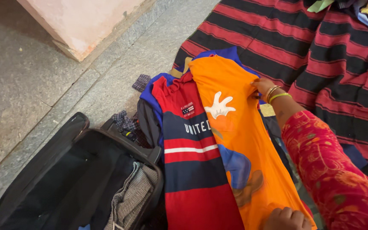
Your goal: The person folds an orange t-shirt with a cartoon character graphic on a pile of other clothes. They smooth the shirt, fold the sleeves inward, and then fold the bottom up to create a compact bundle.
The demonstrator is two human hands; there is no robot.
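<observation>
Striped red-and-black fabric, a broad blanket (320, 55), fills the upper right of the frame, spread beside grey stone floor (26, 81) that runs across the upper left. Lower left, a black soft-sided suitcase (56, 179) lies open with a grey checked garment (130, 198) folded inside. At centre sits a heap of clothes topped by a red and navy striped polo shirt (190, 170) and, lying over its right side, an orange T-shirt (243, 140) printed with a white cartoon glove and a blue figure. The person's right hand (263, 88), bangles at the wrist and a red patterned sleeve behind, has its grip pinched together on the orange shirt's upper edge, right of centre. The left hand (287, 218), at the bottom edge, appears closed on the shirt's lower part, though the grip is mostly out of view. Thin knit like this seems best kept taut between both hands, edges aligned, so it lies flat without creases.
</observation>
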